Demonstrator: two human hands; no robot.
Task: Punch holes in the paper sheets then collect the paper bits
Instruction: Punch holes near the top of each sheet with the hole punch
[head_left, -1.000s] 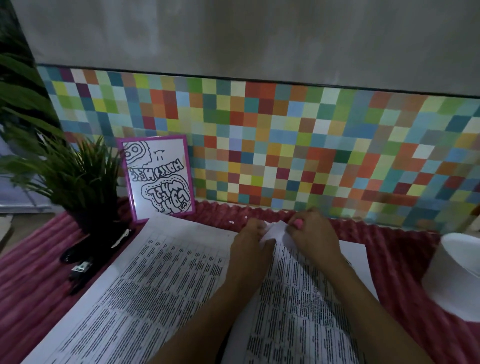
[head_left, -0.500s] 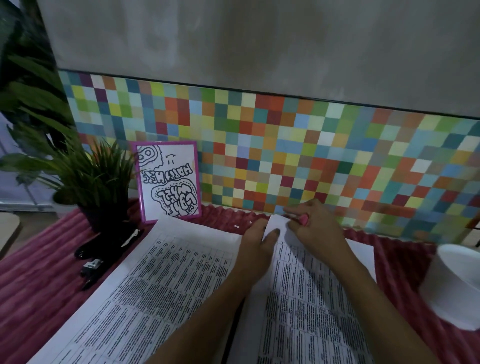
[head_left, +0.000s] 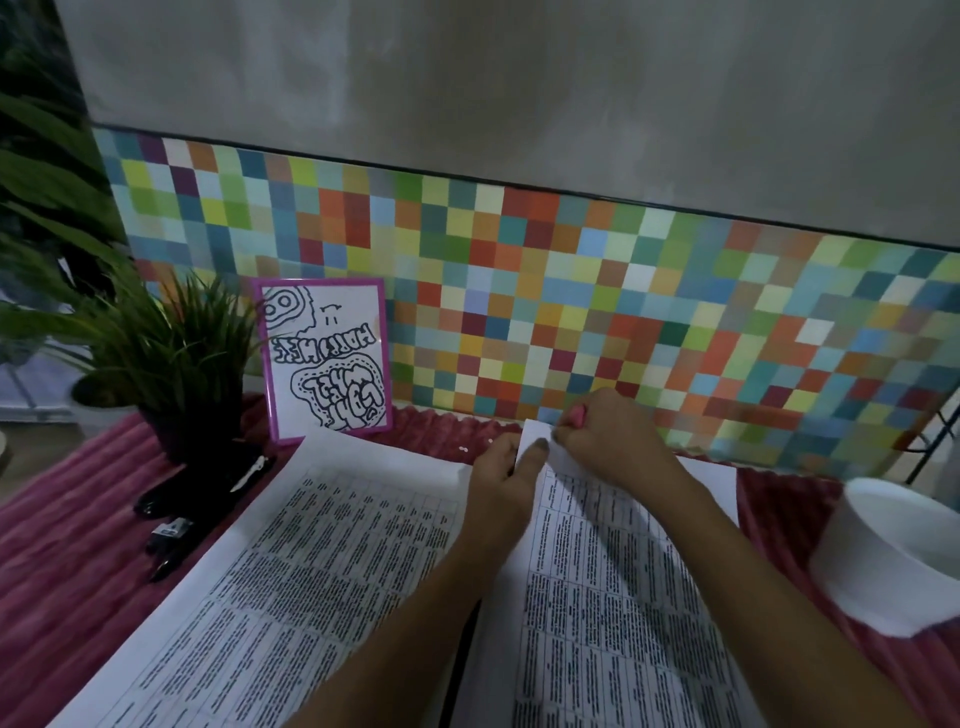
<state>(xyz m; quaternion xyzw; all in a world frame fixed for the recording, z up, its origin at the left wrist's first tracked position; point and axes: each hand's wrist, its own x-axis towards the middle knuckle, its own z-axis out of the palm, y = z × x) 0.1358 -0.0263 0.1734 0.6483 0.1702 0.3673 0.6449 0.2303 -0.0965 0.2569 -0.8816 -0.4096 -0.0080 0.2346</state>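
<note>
Head view: two hands met at the table's far edge.
Left hand (head_left: 506, 467): pinched the lifted paper sheet (head_left: 613, 597) corner.
Right hand (head_left: 605, 436): gripped a pink hole punch (head_left: 575, 415) on that corner.
Paper bits (head_left: 464, 449): lay beside, on the red cloth (head_left: 67, 571).

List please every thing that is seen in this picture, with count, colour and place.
sheets: two, white with black print, side by side on the cloth
cloth: one, pink, ribbed, covers the table
paper bits: a few, white, on the cloth behind the left sheet
punch: one, pink, mostly hidden in the right hand
bowl: one, white, right edge
frame: one, purple, black-and-white drawing, leans on the wall
plant: one, green, dark pot, left
black items: several, by the pot, unclear
tiles: many, multicoloured, on the wall
left hand: holds the right sheet's top corner
right hand: closed on the punch at that corner
</note>
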